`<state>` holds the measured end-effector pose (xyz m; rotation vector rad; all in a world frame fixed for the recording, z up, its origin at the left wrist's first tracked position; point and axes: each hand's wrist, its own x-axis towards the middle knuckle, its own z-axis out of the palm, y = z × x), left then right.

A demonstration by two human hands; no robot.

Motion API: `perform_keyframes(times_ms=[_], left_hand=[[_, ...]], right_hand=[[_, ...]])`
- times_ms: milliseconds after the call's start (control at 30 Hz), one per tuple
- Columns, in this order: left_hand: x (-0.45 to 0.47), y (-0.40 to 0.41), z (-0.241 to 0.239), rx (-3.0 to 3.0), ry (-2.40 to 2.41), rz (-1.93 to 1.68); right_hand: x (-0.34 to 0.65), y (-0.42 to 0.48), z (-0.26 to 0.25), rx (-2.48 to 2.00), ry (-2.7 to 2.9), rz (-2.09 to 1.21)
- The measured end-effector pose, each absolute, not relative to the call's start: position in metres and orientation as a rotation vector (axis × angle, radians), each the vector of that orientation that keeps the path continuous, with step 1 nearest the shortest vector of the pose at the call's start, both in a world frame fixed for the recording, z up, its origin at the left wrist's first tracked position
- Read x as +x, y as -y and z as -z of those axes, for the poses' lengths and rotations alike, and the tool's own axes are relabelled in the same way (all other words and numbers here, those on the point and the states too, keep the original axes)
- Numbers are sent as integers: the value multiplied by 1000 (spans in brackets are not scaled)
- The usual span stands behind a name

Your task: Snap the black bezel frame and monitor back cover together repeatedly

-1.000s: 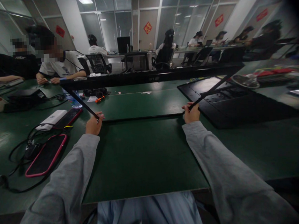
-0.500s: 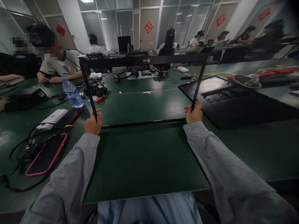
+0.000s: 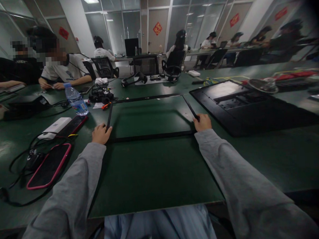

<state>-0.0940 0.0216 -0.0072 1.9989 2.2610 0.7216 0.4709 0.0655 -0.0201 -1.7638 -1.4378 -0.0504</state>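
A thin black monitor bezel (image 3: 152, 136), an open rectangle, is held in front of me over the green table (image 3: 156, 172). My left hand (image 3: 101, 134) grips its left side bar near the close corner. Around the right side bar, the fingers of my right hand (image 3: 203, 122) are closed. The bezel leans nearly flat, its near bar low at the tabletop. Whether its far bar touches the table I cannot tell; a dark shadow shows inside the opening. To the right lies a large black monitor back panel (image 3: 243, 110).
On the left are a water bottle (image 3: 76, 99), a white power bank (image 3: 55, 128), a pink-edged phone (image 3: 49, 167) and black cables (image 3: 12, 164). Small electronics (image 3: 101, 95) sit beyond the bezel's far left corner. A person (image 3: 64, 72) works across the table; several others sit farther back.
The bezel has swung down from upright, its far bar dropping away from me towards the tabletop. Both hands keep their hold and have turned with it.
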Motion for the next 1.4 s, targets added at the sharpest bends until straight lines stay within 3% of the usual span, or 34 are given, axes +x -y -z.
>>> perform_keyframes(times_ms=[1033, 1400], left_hand=[[-77, -10, -5, 2140, -2099, -903], [-39, 15, -19, 2295, -1779, -610]], right_hand=[[473, -62, 8, -1779, 1638, 15], [477, -61, 10, -1838, 1483, -11]])
